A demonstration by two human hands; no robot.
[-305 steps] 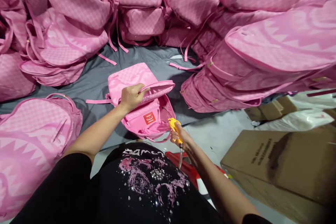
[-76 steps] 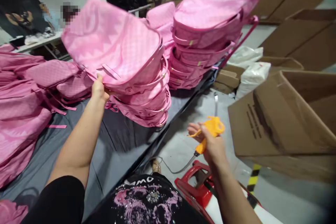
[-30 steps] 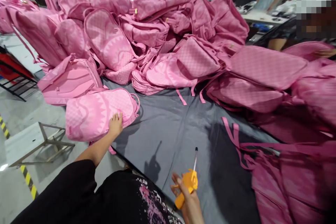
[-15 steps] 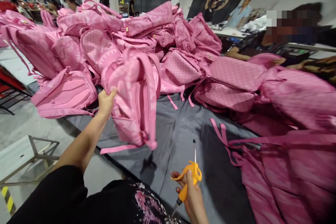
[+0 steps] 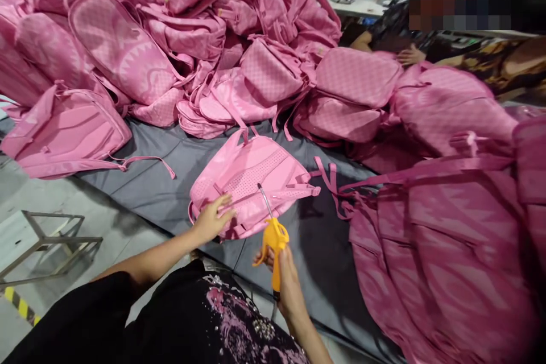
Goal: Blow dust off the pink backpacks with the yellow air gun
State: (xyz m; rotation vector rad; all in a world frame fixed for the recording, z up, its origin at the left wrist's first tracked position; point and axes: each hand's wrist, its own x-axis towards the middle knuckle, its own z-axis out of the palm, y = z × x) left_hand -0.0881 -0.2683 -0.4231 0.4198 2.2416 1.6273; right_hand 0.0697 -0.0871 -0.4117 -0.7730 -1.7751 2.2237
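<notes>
A pink backpack (image 5: 247, 162) lies flat on the dark grey table cover, its padded back panel and shoulder straps facing up. At its near left edge is my left hand (image 5: 212, 220), fingers spread and touching or just over the fabric. My right hand (image 5: 286, 278) is wrapped round a yellow air blow gun (image 5: 276, 234). The gun's thin metal nozzle, dark at the tip, points away from me over the backpack. A hose runs down from its handle.
Pink backpacks (image 5: 140, 62) are heaped across the far side. More pink backpacks (image 5: 460, 256) hang or lie close on the right. A co-worker's hand (image 5: 412, 56) rests by the pile at the far right. A metal-framed stool (image 5: 25, 242) stands on the floor at left.
The backpack my left hand held up at the left now lies on the table in front of me. That hand has opened. The blow gun has moved left and over the backpack. My view has tilted down.
</notes>
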